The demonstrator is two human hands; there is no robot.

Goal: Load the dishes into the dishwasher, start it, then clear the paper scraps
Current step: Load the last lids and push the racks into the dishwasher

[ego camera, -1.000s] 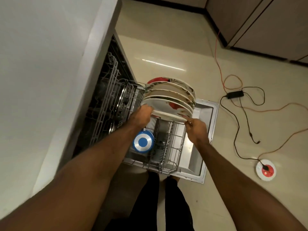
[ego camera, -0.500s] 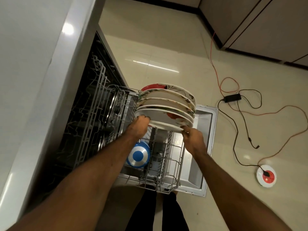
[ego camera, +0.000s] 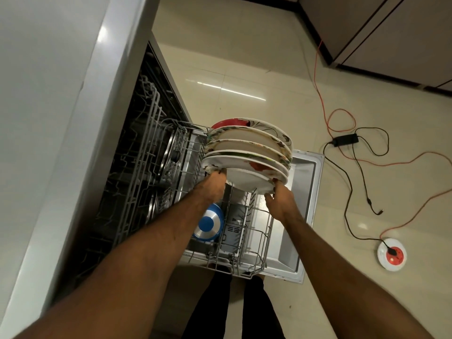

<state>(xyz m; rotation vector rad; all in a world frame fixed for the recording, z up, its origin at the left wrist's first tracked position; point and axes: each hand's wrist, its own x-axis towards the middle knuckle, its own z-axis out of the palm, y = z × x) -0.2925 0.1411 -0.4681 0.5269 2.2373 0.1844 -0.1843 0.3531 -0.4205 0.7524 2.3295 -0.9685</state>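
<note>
At the far left the pale counter (ego camera: 61, 118) overhangs the open dishwasher (ego camera: 156, 77), where the upper rack (ego camera: 144, 133) shows in the dark cavity with round steel pieces standing on edge just beside it; the lower rack (ego camera: 247, 263) is drawn out over the dropped door (ego camera: 307, 172), I judge so that its tines can be reached from above; a blue-bottomed pan (ego camera: 208, 225) stands on edge at the rack's near left, leaving the rows beside it free; the left hand (ego camera: 212, 184) grips the left rim of the nearest plate (ego camera: 249, 178), its fingers curled round the edge and mostly hidden behind it; that plate leans at the near end of a row of plates (ego camera: 254, 140) standing on edge in the far part of the lower rack, close together and tilted the same way, probably so that water can reach each face and drain off; the right hand (ego camera: 281, 201) holds the opposite, lower right rim, thumb and fingertips closed in a pinch on the edge; a hold at both sides likely keeps the plate square while its bottom edge settles between the tines, though I cannot tell whether it is seated, since the plate hides its own foot; to the right, on the floor (ego camera: 244, 57), an orange cable (ego camera: 325, 111), a black adapter (ego camera: 344, 139) and a round socket (ego camera: 391, 253) lie well apart from the work; no paper scraps show.
</note>
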